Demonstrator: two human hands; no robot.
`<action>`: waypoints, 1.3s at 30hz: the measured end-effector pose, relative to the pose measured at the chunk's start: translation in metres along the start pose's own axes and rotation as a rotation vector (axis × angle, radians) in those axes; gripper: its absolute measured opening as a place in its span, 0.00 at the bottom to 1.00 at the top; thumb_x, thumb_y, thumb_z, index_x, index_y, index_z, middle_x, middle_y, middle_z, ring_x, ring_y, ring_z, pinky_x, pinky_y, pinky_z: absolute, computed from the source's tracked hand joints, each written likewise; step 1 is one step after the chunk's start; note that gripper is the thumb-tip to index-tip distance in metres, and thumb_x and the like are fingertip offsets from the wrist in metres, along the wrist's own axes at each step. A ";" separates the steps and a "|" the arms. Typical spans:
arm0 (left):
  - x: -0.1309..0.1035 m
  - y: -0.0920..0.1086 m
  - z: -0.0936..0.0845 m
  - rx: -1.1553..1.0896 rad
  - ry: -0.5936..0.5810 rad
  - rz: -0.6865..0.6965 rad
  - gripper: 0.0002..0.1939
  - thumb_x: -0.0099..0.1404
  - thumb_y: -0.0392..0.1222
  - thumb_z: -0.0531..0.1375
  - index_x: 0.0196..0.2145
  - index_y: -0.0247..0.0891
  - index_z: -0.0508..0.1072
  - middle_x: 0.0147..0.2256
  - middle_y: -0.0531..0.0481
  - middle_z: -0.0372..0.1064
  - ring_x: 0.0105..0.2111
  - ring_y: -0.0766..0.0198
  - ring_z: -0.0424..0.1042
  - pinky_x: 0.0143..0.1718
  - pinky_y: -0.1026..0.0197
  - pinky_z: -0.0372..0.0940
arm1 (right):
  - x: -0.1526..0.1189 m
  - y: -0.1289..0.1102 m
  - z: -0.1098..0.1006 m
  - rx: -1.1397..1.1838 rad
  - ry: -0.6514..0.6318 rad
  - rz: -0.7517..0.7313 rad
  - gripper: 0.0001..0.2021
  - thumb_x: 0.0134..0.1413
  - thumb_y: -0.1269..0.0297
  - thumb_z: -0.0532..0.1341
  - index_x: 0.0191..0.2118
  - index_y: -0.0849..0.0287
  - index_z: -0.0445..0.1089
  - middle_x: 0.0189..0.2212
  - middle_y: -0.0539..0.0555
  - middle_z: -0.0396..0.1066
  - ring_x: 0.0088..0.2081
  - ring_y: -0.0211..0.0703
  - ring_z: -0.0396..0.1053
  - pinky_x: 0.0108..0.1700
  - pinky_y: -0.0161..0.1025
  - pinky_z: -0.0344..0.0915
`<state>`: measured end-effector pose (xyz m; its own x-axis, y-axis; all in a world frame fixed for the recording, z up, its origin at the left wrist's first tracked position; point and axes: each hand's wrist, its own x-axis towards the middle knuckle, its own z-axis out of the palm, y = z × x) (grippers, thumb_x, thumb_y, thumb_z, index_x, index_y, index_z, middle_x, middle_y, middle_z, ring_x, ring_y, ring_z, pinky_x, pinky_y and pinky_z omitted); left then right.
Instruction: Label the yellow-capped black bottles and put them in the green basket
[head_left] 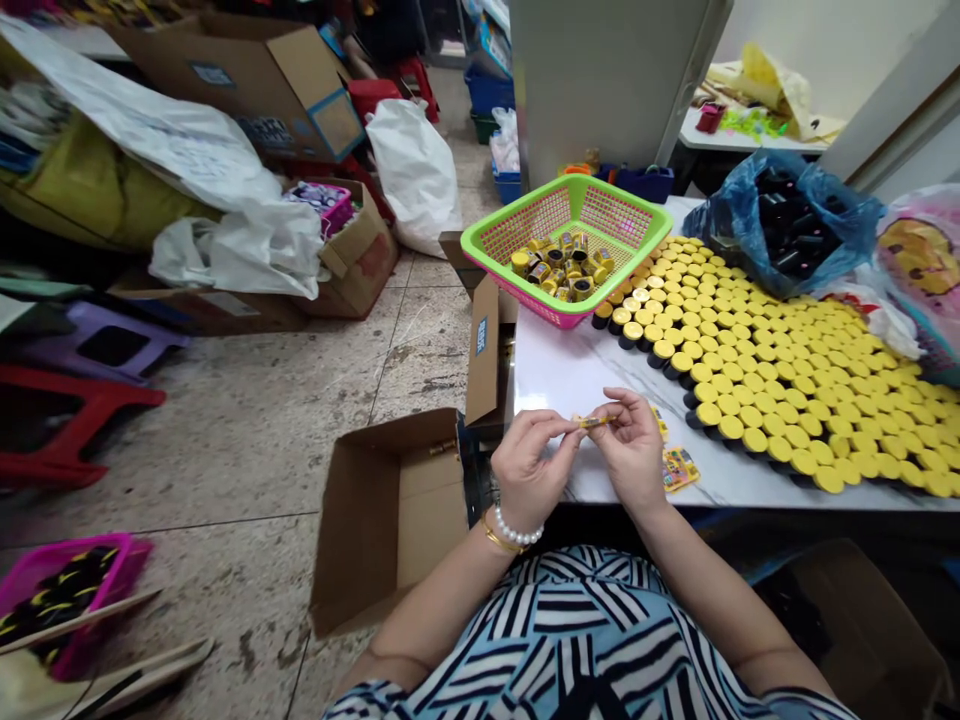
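My left hand [531, 468] and my right hand [631, 455] meet over the table's near edge. Their fingertips pinch a small, thin yellow printed piece [594, 422], apparently a label, seen nearly edge-on. Beside my right hand, a yellow printed sheet [679, 469] lies on the white table [559, 365], and part of another peeks out behind the fingers. Many short black cylinders with yellow tops [780, 385] stand packed together to the right. Farther back, a green and pink basket [480, 240] holds several loose yellow-and-black cylinders [564, 264].
An open cardboard box [367, 540] stands on the floor left of the table. A blue plastic bag [720, 215] of black pieces sits at the back right. White sacks [416, 175], a red stool [75, 420] and a magenta basket [120, 570] occupy the floor at left.
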<state>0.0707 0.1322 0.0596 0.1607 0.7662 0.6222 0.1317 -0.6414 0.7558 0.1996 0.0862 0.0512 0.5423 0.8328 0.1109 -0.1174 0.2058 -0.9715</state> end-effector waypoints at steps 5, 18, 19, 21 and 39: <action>0.003 0.000 -0.002 -0.069 -0.105 -0.038 0.04 0.63 0.32 0.67 0.36 0.39 0.78 0.35 0.49 0.78 0.33 0.64 0.74 0.36 0.62 0.68 | -0.003 0.002 -0.003 -0.187 -0.061 -0.040 0.16 0.59 0.62 0.67 0.52 0.52 0.69 0.36 0.50 0.73 0.40 0.41 0.73 0.48 0.41 0.70; 0.009 -0.016 0.002 -0.317 -0.169 -0.545 0.09 0.64 0.45 0.68 0.34 0.36 0.77 0.30 0.49 0.74 0.26 0.68 0.68 0.29 0.66 0.63 | 0.103 -0.065 -0.111 -1.727 0.026 -0.475 0.10 0.60 0.59 0.63 0.40 0.59 0.79 0.44 0.63 0.73 0.51 0.62 0.62 0.51 0.55 0.59; 0.010 -0.017 0.003 -0.340 -0.153 -0.562 0.09 0.64 0.45 0.68 0.33 0.36 0.77 0.29 0.50 0.73 0.26 0.68 0.68 0.29 0.66 0.62 | 0.105 -0.062 -0.112 -1.777 -0.012 -0.468 0.09 0.59 0.61 0.63 0.39 0.59 0.78 0.44 0.63 0.73 0.51 0.61 0.61 0.49 0.54 0.58; 0.012 -0.018 0.004 -0.343 -0.112 -0.563 0.09 0.62 0.44 0.69 0.33 0.36 0.77 0.29 0.51 0.72 0.26 0.69 0.67 0.28 0.67 0.61 | 0.104 -0.056 -0.110 -1.823 -0.060 -0.473 0.08 0.58 0.64 0.62 0.40 0.59 0.76 0.44 0.63 0.73 0.50 0.60 0.61 0.48 0.52 0.57; 0.025 -0.022 -0.003 -0.440 -0.056 -0.735 0.10 0.56 0.45 0.73 0.30 0.35 0.80 0.26 0.52 0.70 0.23 0.71 0.63 0.24 0.67 0.58 | 0.053 -0.073 -0.057 -0.956 -0.182 -0.454 0.13 0.64 0.70 0.56 0.43 0.53 0.79 0.45 0.56 0.67 0.47 0.45 0.70 0.50 0.44 0.68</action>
<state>0.0687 0.1654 0.0590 0.2324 0.9709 -0.0584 -0.1681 0.0992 0.9808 0.2845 0.0862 0.1163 0.2297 0.8600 0.4557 0.8063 0.0940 -0.5839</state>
